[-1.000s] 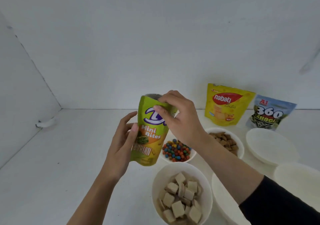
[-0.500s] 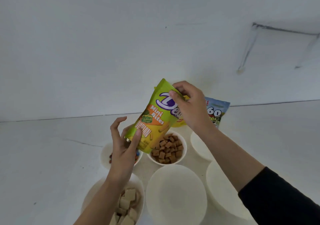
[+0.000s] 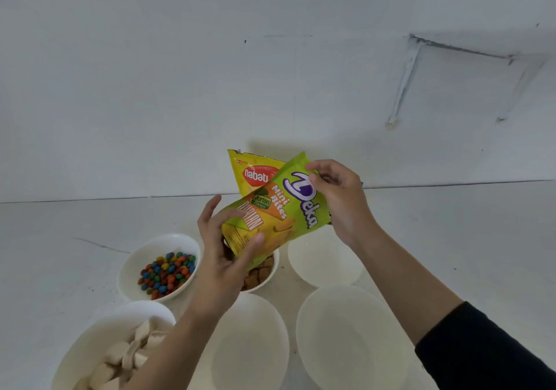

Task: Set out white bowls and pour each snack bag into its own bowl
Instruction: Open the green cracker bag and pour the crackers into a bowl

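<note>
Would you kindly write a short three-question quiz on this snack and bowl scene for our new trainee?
1. True or false: only one hand holds the green Deka bag.
2. Which bag shows just behind it? A: a yellow Nabati bag. B: a red crisp bag. C: a white sugar bag.
3. Count: how many empty bowls are in view?

Key:
1. False: the left hand grips its lower end and the right hand pinches its top.
2. A.
3. Three.
</note>
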Tool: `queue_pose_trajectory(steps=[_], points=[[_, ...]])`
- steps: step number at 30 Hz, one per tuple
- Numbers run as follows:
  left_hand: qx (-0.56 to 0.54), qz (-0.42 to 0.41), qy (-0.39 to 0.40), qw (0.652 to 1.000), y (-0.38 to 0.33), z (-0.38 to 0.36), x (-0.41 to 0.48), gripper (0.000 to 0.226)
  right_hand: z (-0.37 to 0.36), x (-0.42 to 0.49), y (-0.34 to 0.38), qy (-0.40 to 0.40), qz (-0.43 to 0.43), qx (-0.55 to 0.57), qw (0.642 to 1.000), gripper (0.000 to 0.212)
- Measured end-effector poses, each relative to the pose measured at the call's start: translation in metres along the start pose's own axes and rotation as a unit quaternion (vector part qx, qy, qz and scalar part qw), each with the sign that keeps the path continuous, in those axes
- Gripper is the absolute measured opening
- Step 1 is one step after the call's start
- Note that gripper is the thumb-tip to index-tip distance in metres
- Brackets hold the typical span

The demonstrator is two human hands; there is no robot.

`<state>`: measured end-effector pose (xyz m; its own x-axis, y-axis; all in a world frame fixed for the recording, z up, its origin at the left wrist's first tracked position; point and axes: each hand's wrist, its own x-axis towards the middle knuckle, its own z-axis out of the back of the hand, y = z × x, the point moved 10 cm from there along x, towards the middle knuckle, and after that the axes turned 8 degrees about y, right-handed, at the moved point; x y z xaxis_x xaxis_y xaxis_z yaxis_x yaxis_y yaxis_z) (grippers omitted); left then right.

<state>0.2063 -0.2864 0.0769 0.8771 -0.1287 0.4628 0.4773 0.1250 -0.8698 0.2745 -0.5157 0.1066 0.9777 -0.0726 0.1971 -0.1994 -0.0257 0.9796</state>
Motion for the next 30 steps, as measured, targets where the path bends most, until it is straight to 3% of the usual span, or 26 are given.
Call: queue_pose_trajectory(steps=[3,8,16,23,30], points=[[0.032,0.002,0.032,0.999,0.005,-0.017,0.003,0.031,0.015,-0.002,-0.019,0.002,-0.034,0.046,0.998,0.015],[-0.03,0.094,0.011,0.995,0.028,-0.023,0.007,0.043,0.031,-0.008,-0.041,0.029,-0.056,0.077,0.995,0.02],[0.137,0.024,0.096,0.986,0.021,-0.028,0.039,0.042,0.037,-0.015,-0.082,0.097,-0.091,0.026,0.991,0.016],[0.174,0.023,0.13,0.976,0.022,-0.038,0.047,0.044,0.043,-0.024,-0.113,0.091,-0.127,-0.013,0.988,0.017],[0.165,-0.007,0.116,0.979,-0.008,-0.034,0.065,0.042,0.044,-0.016,-0.088,0.064,-0.086,-0.011,0.994,0.02]])
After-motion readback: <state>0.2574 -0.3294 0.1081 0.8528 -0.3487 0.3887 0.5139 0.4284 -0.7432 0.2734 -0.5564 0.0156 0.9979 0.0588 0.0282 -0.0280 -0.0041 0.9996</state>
